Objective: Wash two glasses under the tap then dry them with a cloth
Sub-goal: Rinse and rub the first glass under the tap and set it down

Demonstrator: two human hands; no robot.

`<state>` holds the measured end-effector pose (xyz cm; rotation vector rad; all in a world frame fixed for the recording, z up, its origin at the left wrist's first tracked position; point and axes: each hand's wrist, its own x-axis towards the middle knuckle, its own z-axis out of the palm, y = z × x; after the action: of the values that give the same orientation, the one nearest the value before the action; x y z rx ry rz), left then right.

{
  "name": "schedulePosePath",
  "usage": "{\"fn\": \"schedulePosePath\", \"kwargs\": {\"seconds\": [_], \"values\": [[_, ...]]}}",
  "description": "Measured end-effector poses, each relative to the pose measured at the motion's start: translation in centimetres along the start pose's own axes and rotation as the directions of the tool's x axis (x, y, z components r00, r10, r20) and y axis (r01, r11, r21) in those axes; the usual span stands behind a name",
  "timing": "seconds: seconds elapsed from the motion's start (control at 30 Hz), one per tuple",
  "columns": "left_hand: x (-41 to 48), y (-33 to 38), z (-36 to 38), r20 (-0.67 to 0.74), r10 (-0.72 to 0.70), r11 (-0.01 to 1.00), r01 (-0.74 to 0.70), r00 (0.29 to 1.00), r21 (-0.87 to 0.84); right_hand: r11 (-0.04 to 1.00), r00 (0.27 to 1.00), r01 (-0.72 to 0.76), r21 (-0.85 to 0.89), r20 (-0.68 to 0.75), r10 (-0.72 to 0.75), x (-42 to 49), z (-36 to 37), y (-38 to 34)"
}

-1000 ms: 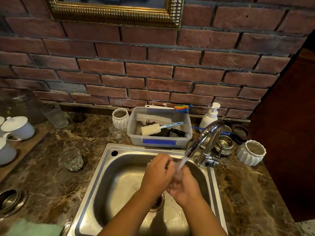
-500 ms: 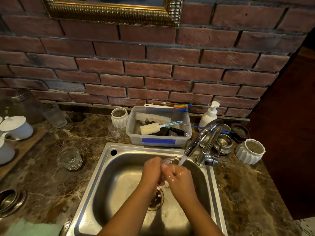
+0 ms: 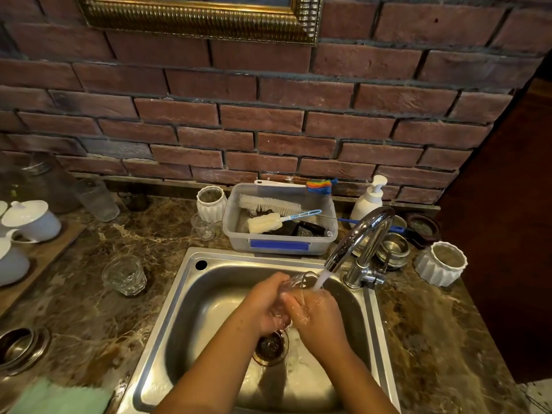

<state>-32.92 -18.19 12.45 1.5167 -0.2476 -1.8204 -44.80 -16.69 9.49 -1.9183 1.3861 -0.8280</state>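
Compared w/ the frame a sec ago, both hands are seen further up in the frame, nearer the spout, and the glass, then hidden behind the hands, is now partly shown, rim poking out above the fingers. Compared w/ half a sec ago, little is changed.

The glass is held at frame centre, over the sink, just beside the water stream, tilted w/ its mouth toward the upper right. The left hand is wrapped round it, fingers clamped on its side. The right hand is pressed against the glass too, fingers together over its lower part; water is seen running over them.

The tap is a curved chrome tube, shiny. The sink is brushed steel, rectangular w/ rounded corners, a round drain below the hands.

A 2nd glass, clear, faceted and short, is stood upright on the brown veined marble counter, left of the sink. A pale green cloth, soft-looking, is laid at the lower left corner.
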Motion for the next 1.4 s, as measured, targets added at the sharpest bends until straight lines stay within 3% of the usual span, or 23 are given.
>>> {"fn": "schedulePosePath", "kwargs": {"seconds": [0.1,0.13,0.17,0.23,0.3,0.37,0.4,0.47,0.5,0.6,0.67,0.73,0.8,0.87,0.93,1.0,1.03,1.1,1.17,1.23,1.27,1.33,1.4], "values": [[0.7,-0.7,0.6,-0.129,0.274,0.940,-0.238,0.953,0.243,0.942,0.974,-0.217,0.255,-0.013,0.227,0.2,0.0,-0.9],[0.9,-1.1,0.8,-0.128,0.445,0.844,-0.368,0.886,0.391,0.823,0.917,-0.364,0.436,0.014,0.399,0.4,-0.1,-1.3],[1.0,-1.5,0.8,-0.072,0.618,0.682,-0.488,0.783,0.545,0.594,0.828,-0.488,0.640,0.124,0.546,0.5,-0.3,-1.4],[1.0,-2.1,0.3,0.146,0.797,0.284,-0.578,0.586,0.765,0.087,0.691,-0.561,0.823,0.408,0.597,0.4,-0.8,-1.4],[1.0,-2.2,-0.1,0.241,0.821,0.129,-0.580,0.517,0.805,-0.023,0.701,-0.553,0.833,0.481,0.527,0.1,-1.1,-1.0],[1.2,-2.1,0.1,0.183,0.806,0.269,-0.624,0.563,0.734,0.163,0.753,-0.522,0.837,0.362,0.550,0.1,-0.7,-0.6],[1.2,-1.8,0.4,0.109,0.757,0.431,-0.618,0.644,0.658,0.403,0.815,-0.470,0.785,0.212,0.539,0.2,-0.5,-0.6],[1.1,-1.2,0.7,-0.056,0.496,0.810,-0.438,0.867,0.391,0.892,0.961,-0.239,0.385,-0.037,0.274,0.4,-0.1,0.0],[0.8,-0.9,0.7,-0.083,0.301,0.935,-0.277,0.950,0.222,0.980,0.992,-0.118,0.160,-0.033,0.125,0.2,0.1,0.4],[-0.2,-0.4,0.1,0.031,-0.032,0.998,0.033,0.999,-0.052,0.987,0.998,0.049,-0.152,-0.020,-0.053,-0.2,-0.2,0.4],[-0.1,-0.6,0.4,-0.006,0.038,0.999,-0.038,0.999,0.013,0.997,0.997,0.067,-0.043,-0.044,-0.069,-0.5,-0.4,0.2],[0.2,-1.1,1.0,-0.108,0.326,0.927,-0.296,0.939,0.230,0.951,0.987,-0.118,0.286,-0.071,0.144,-0.3,-0.4,-0.6],[0.4,-1.8,0.9,-0.008,0.692,0.611,-0.580,0.722,0.539,0.637,0.865,-0.407,0.655,0.051,0.500,0.1,-0.5,-1.2],[0.5,-2.4,0.2,0.231,0.832,0.218,-0.680,0.504,0.700,0.188,0.694,-0.537,0.823,0.304,0.653,0.2,-0.9,-1.5],[0.9,-2.6,-0.3,0.349,0.827,0.069,-0.696,0.441,0.715,0.077,0.651,-0.555,0.828,0.375,0.661,0.3,-1.3,-1.5],[0.8,-2.3,0.1,0.289,0.798,0.209,-0.694,0.528,0.689,0.267,0.708,-0.550,0.792,0.272,0.652,0.3,-1.3,-1.4],[0.6,-2.0,0.5,0.206,0.745,0.386,-0.662,0.634,0.643,0.434,0.765,-0.518,0.737,0.171,0.622,0.4,-1.2,-1.4],[0.0,-1.3,1.2,0.015,0.473,0.807,-0.440,0.881,0.393,0.792,0.902,-0.352,0.499,-0.047,0.430,0.4,-0.9,-1.0],[-0.7,-0.6,1.3,0.000,0.101,0.994,-0.101,0.995,0.044,0.979,0.987,-0.098,0.176,-0.108,0.118,-0.1,-0.7,-0.1],[-1.1,-0.1,1.0,0.040,-0.047,0.992,0.052,0.998,-0.112,0.997,0.994,0.048,-0.060,-0.092,-0.053,-0.3,-0.8,0.2],[-1.0,-0.2,1.0,0.021,-0.031,0.996,0.032,0.999,-0.079,0.998,0.995,0.051,-0.045,-0.083,-0.054,-0.3,-0.9,0.2],[-0.3,-0.7,1.3,-0.094,0.186,0.978,-0.176,0.978,0.109,0.972,0.990,-0.092,0.217,-0.084,0.113,0.0,-0.7,-0.6],[0.5,-1.5,1.1,-0.068,0.599,0.737,-0.516,0.798,0.436,0.715,0.897,-0.358,0.601,0.009,0.442,0.6,-0.6,-1.1]]}}
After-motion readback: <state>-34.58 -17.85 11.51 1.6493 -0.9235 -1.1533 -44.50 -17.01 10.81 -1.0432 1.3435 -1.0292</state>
